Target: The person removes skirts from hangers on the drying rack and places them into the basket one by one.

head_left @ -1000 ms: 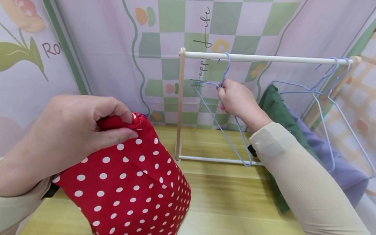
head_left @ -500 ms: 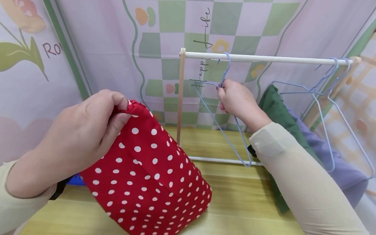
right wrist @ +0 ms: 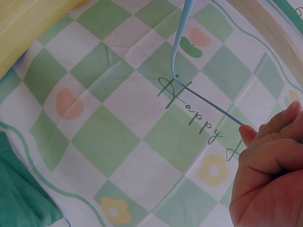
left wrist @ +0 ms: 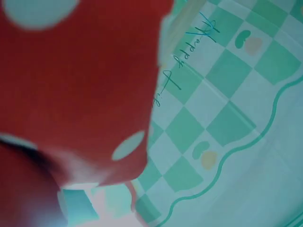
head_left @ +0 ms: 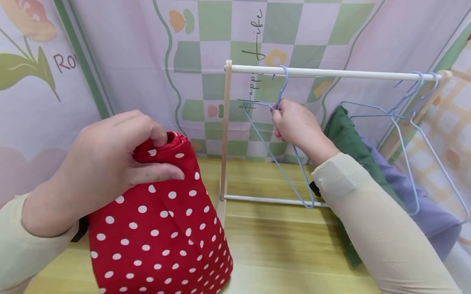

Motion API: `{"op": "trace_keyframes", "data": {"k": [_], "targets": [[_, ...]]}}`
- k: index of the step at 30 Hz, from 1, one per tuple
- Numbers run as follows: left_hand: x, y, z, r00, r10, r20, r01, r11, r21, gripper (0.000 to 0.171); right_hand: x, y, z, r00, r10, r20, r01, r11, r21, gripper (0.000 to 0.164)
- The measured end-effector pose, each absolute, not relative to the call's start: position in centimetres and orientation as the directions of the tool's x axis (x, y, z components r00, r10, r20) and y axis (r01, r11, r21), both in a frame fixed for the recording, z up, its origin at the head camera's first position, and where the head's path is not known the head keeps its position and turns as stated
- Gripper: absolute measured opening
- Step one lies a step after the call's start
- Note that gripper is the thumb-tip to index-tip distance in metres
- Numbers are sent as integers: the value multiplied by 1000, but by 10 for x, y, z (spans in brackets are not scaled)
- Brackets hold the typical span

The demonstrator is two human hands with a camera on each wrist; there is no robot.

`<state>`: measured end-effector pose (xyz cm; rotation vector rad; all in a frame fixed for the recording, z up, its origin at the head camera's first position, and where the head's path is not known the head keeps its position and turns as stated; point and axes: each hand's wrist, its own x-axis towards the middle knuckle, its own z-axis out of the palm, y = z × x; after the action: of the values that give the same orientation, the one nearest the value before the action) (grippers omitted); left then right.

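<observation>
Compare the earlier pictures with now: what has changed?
In the head view, the red dotted cloth swung right, then back left, while the left hand holding it shifted right. Nothing was let go. The right hand still grips the blue hanger on the rail.

The polka-dot cloth (head_left: 162,233) has swung left, hanging straighter from the left hand (head_left: 104,163).

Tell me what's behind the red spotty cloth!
Past the edges of the red spotty cloth, which the left hand holds, you can see the yellow wooden table and, farther back, the checkered backdrop. Whatever the cloth covers can't be seen.
</observation>
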<state>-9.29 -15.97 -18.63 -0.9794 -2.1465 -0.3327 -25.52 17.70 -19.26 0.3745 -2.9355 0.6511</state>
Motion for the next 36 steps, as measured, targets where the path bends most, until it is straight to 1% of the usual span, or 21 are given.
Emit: {"op": "trace_keyframes", "data": {"k": [6,9,12,16,18,21,25,28,31,36], "targets": [[-93,-164,-179,-498,582,643,765,644,10,48,-255,176,-192,-963,-216,161,-263,880,-396,32],[-93,-166,-177,-519,605,604,781,623,46,44,-255,177,-192,-964,-213,159,-260,881,-396,32],[-96,-171,-178,-556,618,555,772,631,71,41,-255,177,-193,-964,-209,162,-258,881,-396,32],[-97,-177,-177,-602,623,499,732,681,33,43,-255,178,-194,-964,-209,163,-258,880,-398,32],[-97,-177,-175,-613,623,486,715,699,6,44,-255,178,-193,-965,-208,162,-257,880,-400,33],[-95,-175,-172,-598,631,494,713,700,-30,41,-255,178,-193,-966,-207,157,-254,881,-400,33],[-95,-173,-170,-541,647,538,739,671,-64,34,-256,178,-193,-965,-209,156,-255,882,-397,34],[-95,-171,-169,-520,653,551,742,664,-88,32,-256,178,-193,-965,-209,159,-256,883,-393,33],[-96,-169,-169,-520,654,549,737,669,-99,33,-255,177,-193,-964,-209,162,-257,884,-390,32],[-100,-168,-170,-501,664,556,748,655,-109,43,-255,176,-193,-963,-214,163,-262,882,-391,32]]}}
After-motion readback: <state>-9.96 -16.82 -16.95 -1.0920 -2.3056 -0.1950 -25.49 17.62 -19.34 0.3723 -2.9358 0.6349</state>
